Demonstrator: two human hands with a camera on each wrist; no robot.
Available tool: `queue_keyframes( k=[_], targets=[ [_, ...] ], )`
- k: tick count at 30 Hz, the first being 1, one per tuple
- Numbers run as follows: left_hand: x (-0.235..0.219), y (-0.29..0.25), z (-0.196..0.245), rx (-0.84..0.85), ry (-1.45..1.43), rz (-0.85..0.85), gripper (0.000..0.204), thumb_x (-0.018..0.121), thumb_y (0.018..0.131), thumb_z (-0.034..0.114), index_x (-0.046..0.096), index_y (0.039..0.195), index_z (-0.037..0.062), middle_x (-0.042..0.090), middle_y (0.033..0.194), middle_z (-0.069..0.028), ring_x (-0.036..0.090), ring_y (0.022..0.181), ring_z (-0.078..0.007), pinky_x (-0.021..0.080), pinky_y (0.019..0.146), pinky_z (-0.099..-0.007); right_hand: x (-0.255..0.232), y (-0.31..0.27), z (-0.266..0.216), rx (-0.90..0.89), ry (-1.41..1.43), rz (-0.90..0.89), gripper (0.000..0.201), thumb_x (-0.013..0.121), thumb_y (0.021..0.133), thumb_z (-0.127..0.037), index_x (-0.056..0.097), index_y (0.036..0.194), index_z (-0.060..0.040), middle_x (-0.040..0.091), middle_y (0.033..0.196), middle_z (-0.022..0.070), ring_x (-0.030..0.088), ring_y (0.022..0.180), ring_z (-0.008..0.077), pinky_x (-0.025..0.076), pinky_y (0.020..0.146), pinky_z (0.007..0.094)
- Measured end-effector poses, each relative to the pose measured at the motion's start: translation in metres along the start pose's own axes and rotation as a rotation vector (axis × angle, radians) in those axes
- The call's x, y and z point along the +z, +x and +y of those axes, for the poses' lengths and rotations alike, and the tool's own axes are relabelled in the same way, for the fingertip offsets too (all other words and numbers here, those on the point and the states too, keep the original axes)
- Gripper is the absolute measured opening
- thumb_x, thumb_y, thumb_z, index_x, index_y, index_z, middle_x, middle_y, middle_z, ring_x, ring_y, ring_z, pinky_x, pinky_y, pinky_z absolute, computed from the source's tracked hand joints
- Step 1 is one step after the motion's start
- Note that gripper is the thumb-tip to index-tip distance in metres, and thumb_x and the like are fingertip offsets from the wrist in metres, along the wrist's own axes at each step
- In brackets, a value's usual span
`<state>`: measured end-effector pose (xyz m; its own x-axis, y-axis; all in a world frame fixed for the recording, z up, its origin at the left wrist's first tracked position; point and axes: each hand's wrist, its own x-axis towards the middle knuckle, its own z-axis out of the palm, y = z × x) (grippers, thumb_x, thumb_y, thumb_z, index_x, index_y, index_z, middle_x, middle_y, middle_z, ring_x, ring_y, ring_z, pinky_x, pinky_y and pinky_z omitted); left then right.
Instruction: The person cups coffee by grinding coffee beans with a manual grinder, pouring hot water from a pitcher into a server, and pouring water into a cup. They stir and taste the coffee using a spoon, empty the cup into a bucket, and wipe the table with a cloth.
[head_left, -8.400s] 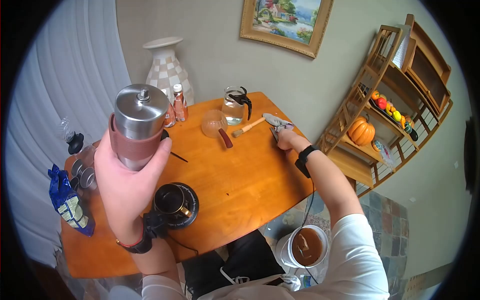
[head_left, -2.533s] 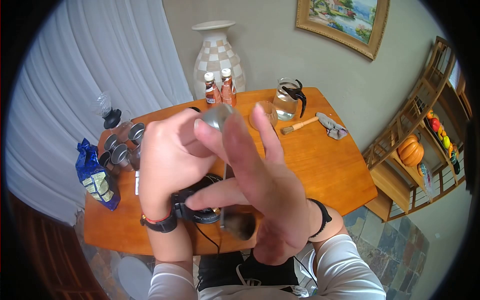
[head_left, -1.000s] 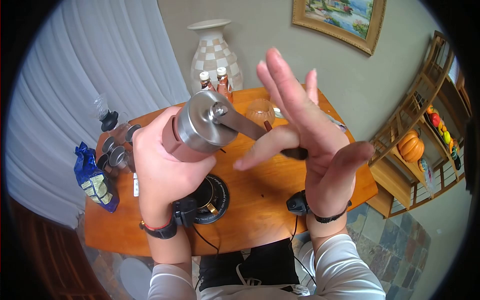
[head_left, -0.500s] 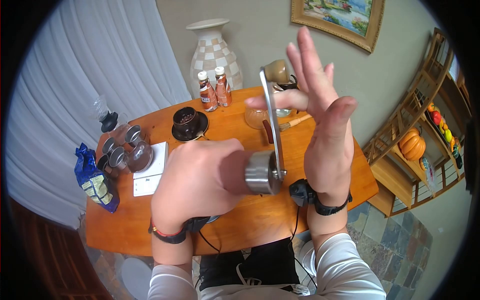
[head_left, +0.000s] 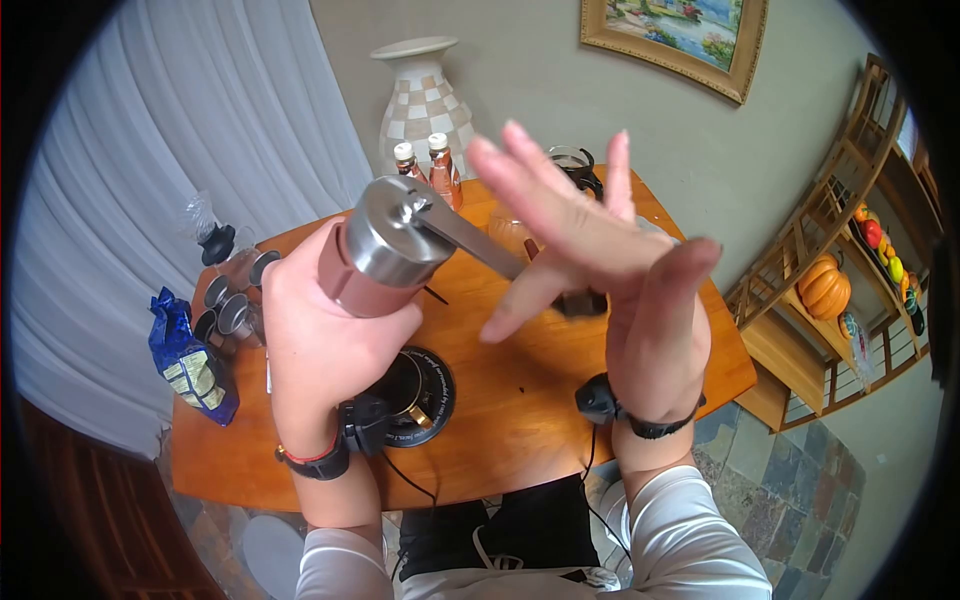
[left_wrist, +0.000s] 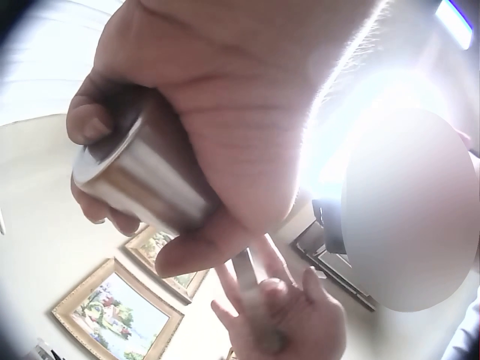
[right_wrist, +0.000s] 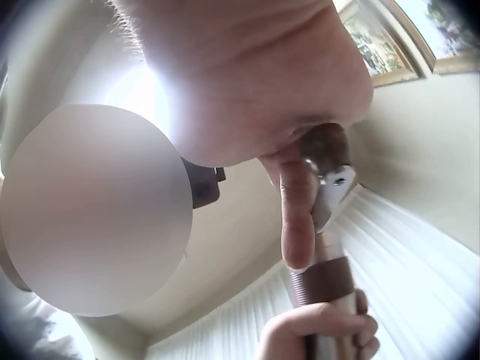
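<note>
My left hand (head_left: 325,335) grips a steel hand coffee grinder (head_left: 385,235) by its brown sleeve, held above the table. A flat metal crank (head_left: 470,238) runs from the grinder's top toward my right hand (head_left: 640,290), whose fingers are spread. The crank's brown knob (right_wrist: 326,146) lies against that hand near the base of its fingers in the right wrist view, with one straight finger alongside. The grinder's smooth steel end (left_wrist: 150,180) shows in the left wrist view. Below sits a black cup (head_left: 400,390) with a gold handle on a lettered black saucer (head_left: 440,405).
At the table's left stand a blue bag (head_left: 190,360) and several metal cups (head_left: 235,315). Two brown bottles (head_left: 445,175) and a glass pitcher (head_left: 575,165) are at the back. Black cables (head_left: 410,475) hang from both wrists.
Earlier the grinder had no crank and my right hand was at the table's right; now the crank is on. Over the last half second the grinder swung back left and upright, its knob dropping.
</note>
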<state>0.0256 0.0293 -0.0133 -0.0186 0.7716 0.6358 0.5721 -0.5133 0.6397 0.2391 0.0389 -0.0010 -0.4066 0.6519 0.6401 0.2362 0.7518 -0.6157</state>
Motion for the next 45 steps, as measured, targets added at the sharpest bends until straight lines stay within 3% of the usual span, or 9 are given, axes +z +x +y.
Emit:
queue_keyframes(
  k=[8,13,19,24,28,33,36,39,45],
  targets=[
    [0.008,-0.005,-0.007,0.130,-0.039,-0.210,0.039,0.080,0.060,0.003,0.070,0.098,-0.0012,0.069,0.080,-0.0062,0.064,0.074,-0.0112,0.053,0.074,-0.0280,-0.003,0.007,0.033,-0.093,-0.174,0.253,0.096,-0.006,0.102,-0.066,0.044,0.152,0.0002,0.076,0.080,0.0079,0.042,0.146,0.0240,-0.012,0.125,0.0542],
    [0.017,-0.009,-0.002,0.185,0.072,-0.486,0.038,0.084,0.052,0.008,0.070,0.087,0.0053,0.067,0.076,-0.0142,0.066,0.071,-0.0375,0.054,0.066,-0.0345,-0.002,0.012,0.041,-0.133,-0.235,0.350,0.094,-0.003,0.102,-0.067,0.035,0.157,-0.0001,0.073,0.121,0.0157,0.046,0.144,0.0264,-0.008,0.125,0.0542],
    [0.023,-0.008,-0.005,0.097,0.407,-0.443,0.025,0.080,0.065,0.017,0.069,0.084,0.0058,0.067,0.073,-0.0185,0.065,0.073,-0.0430,0.055,0.064,-0.0437,0.007,-0.003,0.007,-0.007,0.119,0.158,0.114,0.003,0.091,-0.086,0.029,0.158,0.0037,0.055,0.146,0.0207,0.050,0.141,0.0302,-0.003,0.127,0.0513],
    [0.015,0.002,-0.006,-0.005,0.194,-0.254,0.026,0.081,0.069,0.016,0.069,0.088,0.0022,0.068,0.074,-0.0207,0.068,0.070,-0.0414,0.057,0.067,-0.0373,0.007,-0.009,-0.017,0.042,0.160,-0.018,0.129,-0.004,0.082,-0.093,0.031,0.156,0.0069,0.074,0.108,0.0188,0.061,0.128,0.0287,-0.008,0.127,0.0518],
    [-0.003,-0.001,-0.009,0.021,-0.131,0.001,0.032,0.076,0.065,0.002,0.070,0.096,-0.0011,0.073,0.080,-0.0059,0.068,0.075,-0.0093,0.054,0.074,-0.0272,0.004,-0.004,-0.015,0.091,0.088,0.030,0.134,-0.013,0.079,-0.091,0.038,0.151,0.0094,0.073,0.067,0.0091,0.067,0.117,0.0254,-0.014,0.125,0.0546],
    [-0.007,-0.006,-0.002,0.217,-0.012,-0.048,0.035,0.082,0.060,0.002,0.070,0.094,-0.0007,0.072,0.079,-0.0080,0.068,0.072,-0.0107,0.053,0.071,-0.0272,-0.004,0.000,0.009,-0.005,-0.044,0.196,0.117,-0.009,0.092,-0.080,0.044,0.149,0.0065,0.075,0.075,0.0107,0.067,0.116,0.0206,-0.012,0.125,0.0537],
    [0.006,-0.007,-0.001,0.237,-0.070,-0.122,0.040,0.084,0.055,0.004,0.069,0.092,0.0019,0.069,0.078,-0.0116,0.069,0.067,-0.0250,0.053,0.067,-0.0286,-0.007,0.003,0.023,-0.057,-0.086,0.229,0.109,-0.007,0.096,-0.076,0.040,0.153,0.0038,0.077,0.086,0.0129,0.063,0.124,0.0209,-0.012,0.125,0.0530],
    [0.007,-0.010,0.003,0.291,-0.074,-0.299,0.042,0.083,0.051,0.007,0.069,0.091,0.0042,0.068,0.079,-0.0121,0.066,0.070,-0.0331,0.054,0.065,-0.0327,-0.006,0.008,0.028,-0.092,-0.199,0.359,0.106,-0.004,0.095,-0.078,0.028,0.159,0.0007,0.076,0.108,0.0182,0.046,0.143,0.0262,-0.009,0.125,0.0535],
    [0.010,-0.012,0.002,0.251,0.227,-0.446,0.036,0.079,0.055,0.011,0.069,0.089,0.0083,0.067,0.078,-0.0129,0.066,0.075,-0.0376,0.053,0.062,-0.0414,0.008,0.005,0.011,-0.086,0.097,0.355,0.114,0.002,0.090,-0.086,0.018,0.161,0.0015,0.074,0.115,0.0220,0.049,0.140,0.0358,-0.002,0.125,0.0544]
  ],
)
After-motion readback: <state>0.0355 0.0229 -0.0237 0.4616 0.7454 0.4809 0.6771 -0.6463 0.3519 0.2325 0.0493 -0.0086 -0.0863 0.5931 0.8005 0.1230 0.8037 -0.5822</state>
